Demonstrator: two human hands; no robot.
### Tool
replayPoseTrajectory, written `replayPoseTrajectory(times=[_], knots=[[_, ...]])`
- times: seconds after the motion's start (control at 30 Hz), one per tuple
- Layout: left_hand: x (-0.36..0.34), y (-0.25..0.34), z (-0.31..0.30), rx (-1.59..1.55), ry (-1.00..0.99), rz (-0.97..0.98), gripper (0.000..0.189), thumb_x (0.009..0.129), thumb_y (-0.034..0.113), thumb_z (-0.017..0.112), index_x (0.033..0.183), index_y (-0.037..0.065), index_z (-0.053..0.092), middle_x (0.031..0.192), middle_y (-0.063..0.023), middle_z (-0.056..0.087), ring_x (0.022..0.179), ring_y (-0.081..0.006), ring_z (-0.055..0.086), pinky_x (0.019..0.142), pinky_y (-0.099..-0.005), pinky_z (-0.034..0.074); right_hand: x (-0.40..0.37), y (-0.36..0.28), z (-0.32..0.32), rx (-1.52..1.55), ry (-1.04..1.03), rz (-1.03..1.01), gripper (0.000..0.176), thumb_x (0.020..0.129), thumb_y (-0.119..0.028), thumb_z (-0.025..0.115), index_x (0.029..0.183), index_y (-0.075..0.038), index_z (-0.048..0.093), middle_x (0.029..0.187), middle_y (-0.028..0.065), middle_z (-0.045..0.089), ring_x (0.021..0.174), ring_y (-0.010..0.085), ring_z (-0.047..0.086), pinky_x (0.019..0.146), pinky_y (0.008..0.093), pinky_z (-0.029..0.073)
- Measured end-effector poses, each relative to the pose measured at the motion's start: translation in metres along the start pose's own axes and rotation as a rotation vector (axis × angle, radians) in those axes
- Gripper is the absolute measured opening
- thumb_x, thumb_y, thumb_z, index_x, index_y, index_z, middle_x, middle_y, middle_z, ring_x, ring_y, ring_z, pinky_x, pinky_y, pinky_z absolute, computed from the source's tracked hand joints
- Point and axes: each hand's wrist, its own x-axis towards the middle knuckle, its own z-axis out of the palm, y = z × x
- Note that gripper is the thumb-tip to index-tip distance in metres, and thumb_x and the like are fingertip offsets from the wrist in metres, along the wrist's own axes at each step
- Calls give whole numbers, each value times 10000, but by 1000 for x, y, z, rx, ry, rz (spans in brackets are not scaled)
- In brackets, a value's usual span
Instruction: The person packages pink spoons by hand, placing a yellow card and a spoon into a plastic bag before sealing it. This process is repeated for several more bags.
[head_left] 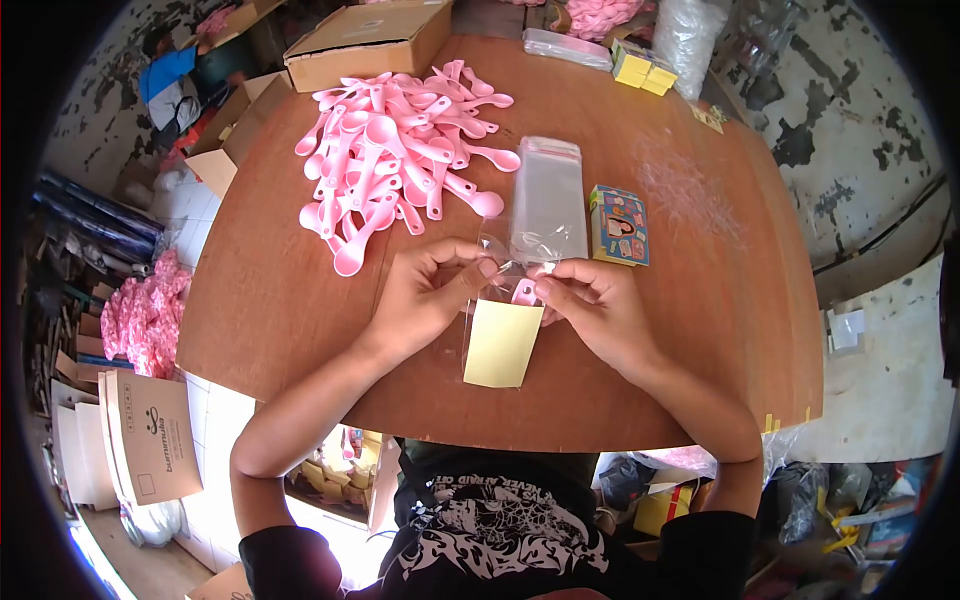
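Observation:
Both of my hands pinch the upper part of a clear plastic bag near the table's front. Fingers closed, my left hand grips its left side, and my right hand does the same on the right. Inside the bag is a pale yellow card. The end of a pink spoon handle with a hole shows just above the card; the rest of it is hidden. Beyond my hands lies a stack of clear bags. To its right sits a stack of colourful printed cards.
A large heap of pink measuring spoons covers the table's back left, with a cardboard box behind. Yellow card bundles and clear wrapping are at the back right. Another person is at the far left.

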Motion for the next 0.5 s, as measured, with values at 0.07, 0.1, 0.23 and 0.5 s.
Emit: replayPoseTrajectory(times=[0.07, 0.1, 0.23, 0.5], knots=[[3, -10, -4, 50, 6, 35, 198, 944, 124, 635, 1072, -25, 662, 961, -90, 706, 814, -103, 666, 679, -252, 575, 0, 7, 2, -4, 32, -47, 194, 940, -97, 634, 1064, 51, 662, 959, 92, 698, 824, 123, 667, 677, 248, 554], [4, -13, -5, 100, 9, 71, 193, 936, 122, 647, 1057, -25, 675, 946, -89, 708, 809, -100, 666, 670, -247, 577, 0, 10, 2, -8, 66, -97, 196, 940, -94, 634, 1062, 55, 666, 945, 97, 705, 816, 124, 671, 673, 246, 550], [6, -13, -6, 19, 24, 36, 200, 914, 108, 674, 1058, -29, 684, 942, -91, 711, 787, -93, 662, 650, -236, 571, 0, 14, 2, 21, 90, -123, 193, 934, -81, 638, 1080, 40, 671, 971, 98, 704, 813, 131, 672, 681, 255, 556], [7, -15, -15, 90, -39, 127, 153, 910, 69, 666, 1039, 0, 713, 950, -87, 718, 764, -92, 654, 650, -235, 554, 0, 16, -6, -42, -4, -313, 140, 937, 16, 584, 1029, 26, 690, 994, 104, 668, 919, 162, 662, 751, 268, 562]])
